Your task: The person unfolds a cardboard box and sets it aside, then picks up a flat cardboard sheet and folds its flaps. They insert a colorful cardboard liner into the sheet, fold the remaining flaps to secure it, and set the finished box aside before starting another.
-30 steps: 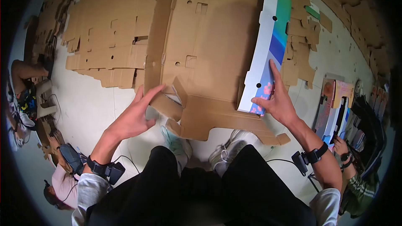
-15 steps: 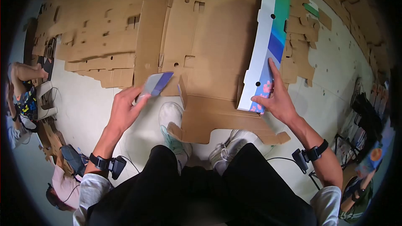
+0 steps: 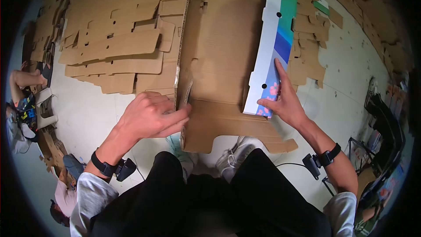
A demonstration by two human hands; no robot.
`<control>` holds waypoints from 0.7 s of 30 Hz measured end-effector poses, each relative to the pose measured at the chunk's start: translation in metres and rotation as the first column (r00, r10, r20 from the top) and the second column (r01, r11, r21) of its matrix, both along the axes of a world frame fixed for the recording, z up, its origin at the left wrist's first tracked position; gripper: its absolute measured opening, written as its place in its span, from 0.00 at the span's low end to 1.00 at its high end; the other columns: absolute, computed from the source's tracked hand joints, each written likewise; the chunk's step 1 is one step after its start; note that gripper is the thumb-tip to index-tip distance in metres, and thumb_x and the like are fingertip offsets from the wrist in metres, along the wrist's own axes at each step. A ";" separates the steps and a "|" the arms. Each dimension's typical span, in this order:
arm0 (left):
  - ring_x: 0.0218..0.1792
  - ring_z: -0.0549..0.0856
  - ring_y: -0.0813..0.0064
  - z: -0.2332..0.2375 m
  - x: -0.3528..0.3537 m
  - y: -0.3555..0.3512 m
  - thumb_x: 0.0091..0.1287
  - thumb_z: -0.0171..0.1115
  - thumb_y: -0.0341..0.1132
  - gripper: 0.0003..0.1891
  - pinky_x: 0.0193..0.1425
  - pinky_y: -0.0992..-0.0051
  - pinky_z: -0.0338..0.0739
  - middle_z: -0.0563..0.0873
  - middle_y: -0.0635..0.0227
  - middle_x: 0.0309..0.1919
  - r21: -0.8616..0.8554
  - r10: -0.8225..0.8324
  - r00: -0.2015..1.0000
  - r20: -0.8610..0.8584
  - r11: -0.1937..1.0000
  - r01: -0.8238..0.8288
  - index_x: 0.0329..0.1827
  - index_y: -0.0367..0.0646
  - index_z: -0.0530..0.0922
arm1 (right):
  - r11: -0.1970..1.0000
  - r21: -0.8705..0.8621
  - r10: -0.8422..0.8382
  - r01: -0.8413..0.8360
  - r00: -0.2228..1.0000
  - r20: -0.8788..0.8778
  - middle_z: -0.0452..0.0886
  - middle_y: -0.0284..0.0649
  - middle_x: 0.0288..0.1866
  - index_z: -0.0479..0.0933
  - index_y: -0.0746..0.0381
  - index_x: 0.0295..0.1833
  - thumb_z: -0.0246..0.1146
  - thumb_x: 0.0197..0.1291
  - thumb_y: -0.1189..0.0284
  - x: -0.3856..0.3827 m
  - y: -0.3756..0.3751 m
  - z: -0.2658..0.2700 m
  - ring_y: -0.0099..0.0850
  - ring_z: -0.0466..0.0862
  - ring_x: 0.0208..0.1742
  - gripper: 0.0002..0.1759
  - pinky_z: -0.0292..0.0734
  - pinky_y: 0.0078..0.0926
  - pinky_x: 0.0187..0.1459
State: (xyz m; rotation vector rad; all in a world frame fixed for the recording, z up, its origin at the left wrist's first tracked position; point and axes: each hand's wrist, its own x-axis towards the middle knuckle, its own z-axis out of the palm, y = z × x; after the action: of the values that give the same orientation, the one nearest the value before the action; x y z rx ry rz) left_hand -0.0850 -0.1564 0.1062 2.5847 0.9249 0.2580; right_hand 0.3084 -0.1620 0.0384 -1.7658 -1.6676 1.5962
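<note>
In front of my legs lies a partly folded cardboard box (image 3: 219, 39), its brown inside facing up. The right wall (image 3: 271, 46) stands folded, showing a white edge and a green, blue and pink-flowered print. My right hand (image 3: 286, 103) grips that wall near its close end, thumb on the white edge and fingers along the print. At the near left corner, my left hand (image 3: 151, 116) pinches the raised left wall (image 3: 183, 44) and a small upright corner flap (image 3: 187, 92). Some of its fingertips are hidden behind the cardboard. The notched front flap (image 3: 219, 125) lies flat toward my shoes.
Stacked flat cardboard sheets (image 3: 114, 44) lie to the left, and more cardboard (image 3: 309, 39) sits beyond the right wall. My shoes (image 3: 234, 153) are under the front flap. Other people sit at the far left, one with a bare leg (image 3: 28, 79) showing.
The left wall has swung from lying flat to upright. My left hand moved right, from the corner's printed flap to the box's near left corner. The right hand has shifted slightly left with the box.
</note>
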 end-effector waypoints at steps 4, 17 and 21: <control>0.19 0.79 0.70 -0.005 0.016 0.004 0.66 0.77 0.47 0.10 0.24 0.69 0.74 0.71 0.74 0.15 0.033 -0.083 0.996 -0.019 0.996 0.083 0.39 0.55 0.86 | 1.000 -0.004 -0.013 0.013 1.000 -0.024 0.64 0.57 0.82 0.42 0.52 0.94 0.84 0.57 0.72 0.000 0.001 0.000 0.47 0.76 0.74 0.69 0.75 0.42 0.76; 0.35 0.87 0.66 -0.070 0.076 0.008 0.68 0.66 0.37 0.16 0.45 0.68 0.79 0.83 0.70 0.28 -0.027 -0.314 0.914 -0.256 0.948 0.317 0.58 0.46 0.81 | 0.997 0.017 0.074 -0.076 0.993 0.090 0.59 0.53 0.86 0.38 0.54 0.94 0.81 0.60 0.76 0.001 0.001 0.003 0.41 0.77 0.74 0.69 0.78 0.42 0.74; 0.43 0.85 0.69 -0.062 0.069 0.011 0.69 0.65 0.33 0.22 0.50 0.68 0.81 0.83 0.69 0.36 -0.109 -0.320 0.922 -0.217 0.947 0.303 0.67 0.49 0.81 | 0.997 0.018 0.072 -0.074 0.993 0.096 0.58 0.54 0.86 0.39 0.53 0.94 0.82 0.60 0.75 0.000 0.002 0.004 0.43 0.76 0.75 0.69 0.78 0.43 0.75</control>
State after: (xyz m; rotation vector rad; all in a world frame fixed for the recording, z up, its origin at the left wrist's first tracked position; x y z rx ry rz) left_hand -0.0156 -0.1450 0.0446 2.6814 0.5652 -0.1677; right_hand 0.3085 -0.1604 0.0422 -1.8171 -1.8050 1.5402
